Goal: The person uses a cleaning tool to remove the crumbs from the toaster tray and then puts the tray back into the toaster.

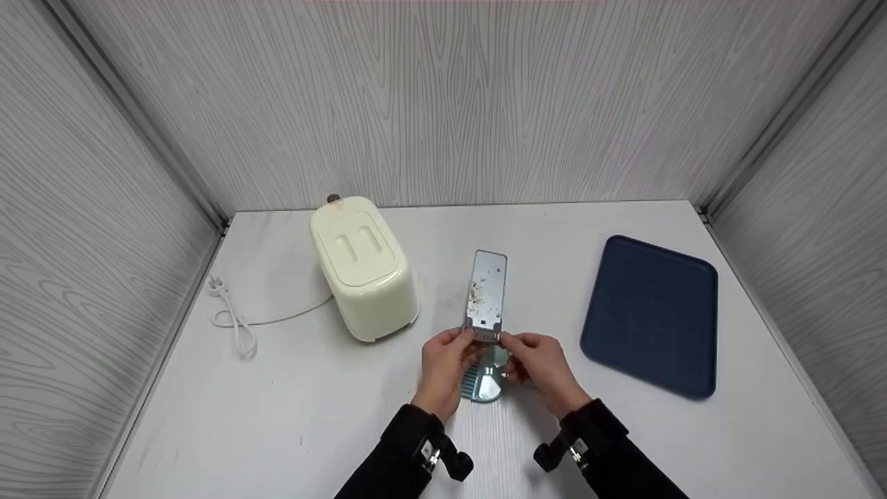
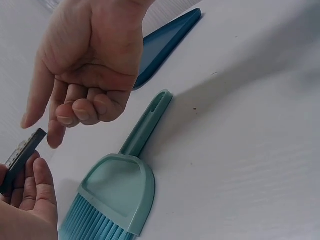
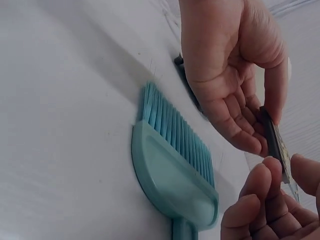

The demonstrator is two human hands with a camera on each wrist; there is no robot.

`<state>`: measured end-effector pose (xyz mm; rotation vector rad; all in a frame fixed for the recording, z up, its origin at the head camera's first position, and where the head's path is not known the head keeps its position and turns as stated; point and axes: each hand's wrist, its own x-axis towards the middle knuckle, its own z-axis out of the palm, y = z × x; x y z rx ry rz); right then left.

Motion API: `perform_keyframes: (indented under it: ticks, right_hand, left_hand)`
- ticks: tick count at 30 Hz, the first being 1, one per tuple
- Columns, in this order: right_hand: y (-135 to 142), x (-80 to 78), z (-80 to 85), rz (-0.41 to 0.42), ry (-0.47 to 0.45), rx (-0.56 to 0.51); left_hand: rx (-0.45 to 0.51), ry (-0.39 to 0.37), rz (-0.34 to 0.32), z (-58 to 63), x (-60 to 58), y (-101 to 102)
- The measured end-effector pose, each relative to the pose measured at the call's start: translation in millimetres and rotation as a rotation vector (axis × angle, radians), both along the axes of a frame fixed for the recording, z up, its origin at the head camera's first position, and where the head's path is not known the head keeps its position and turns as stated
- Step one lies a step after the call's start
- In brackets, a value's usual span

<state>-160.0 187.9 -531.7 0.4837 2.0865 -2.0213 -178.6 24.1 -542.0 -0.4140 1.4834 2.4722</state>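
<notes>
In the head view a flat metal crumb tray [image 1: 490, 287] with brown crumbs on its face is held above the table. My left hand [image 1: 442, 367] pinches its near end, thumb on top and fingers below. At the other corner of that end is my right hand [image 1: 546, 366], thumb and index finger on either side of the edge. The wrist views show the tray's end, dark along one side, between the two hands. Below them a teal hand brush [image 2: 117, 187] lies on the table, partly hidden by the hands in the head view.
A cream toaster [image 1: 374, 291] stands at the back left, its power cord and plug [image 1: 225, 294] lying beside it. To the right rests a navy tray [image 1: 651, 319]. A few dark specks [image 2: 195, 108] dot the white table; panelled walls enclose its back and sides.
</notes>
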Motion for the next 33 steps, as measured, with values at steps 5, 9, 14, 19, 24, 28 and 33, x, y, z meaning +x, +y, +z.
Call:
perform_keyframes:
  ticks: [5,9,14,19,24,28,33]
  right_hand:
    - [18.3,-1.8,4.4,0.019,0.044,0.092]
    - [38.2,-5.2,8.9,0.024,0.082,0.169]
    - [70.9,-10.9,15.6,0.043,0.152,0.387]
    - [111.5,-15.5,22.4,0.082,0.19,0.605]
    - [153.4,-16.9,23.4,0.087,0.194,0.756]
    - [185.7,-16.8,17.1,0.063,0.207,0.827]
    - [221.4,-12.0,4.6,-0.005,0.165,0.907]
  left_hand:
    - [0.009,-0.007,-0.008,-0.3,-0.3,-6.1]
    - [0.002,-0.011,-0.011,-1.3,-0.3,-10.4]
    - [-0.005,-0.004,-0.007,-3.1,-0.8,-12.3]
    - [-0.009,-0.001,-0.007,-3.7,-0.4,-13.1]
    - [-0.011,-0.01,-0.003,-3.6,-0.7,-14.7]
    - [-0.008,-0.024,-0.001,-2.8,-0.7,-16.5]
    - [-0.009,-0.04,-0.003,0.1,0.3,-19.1]
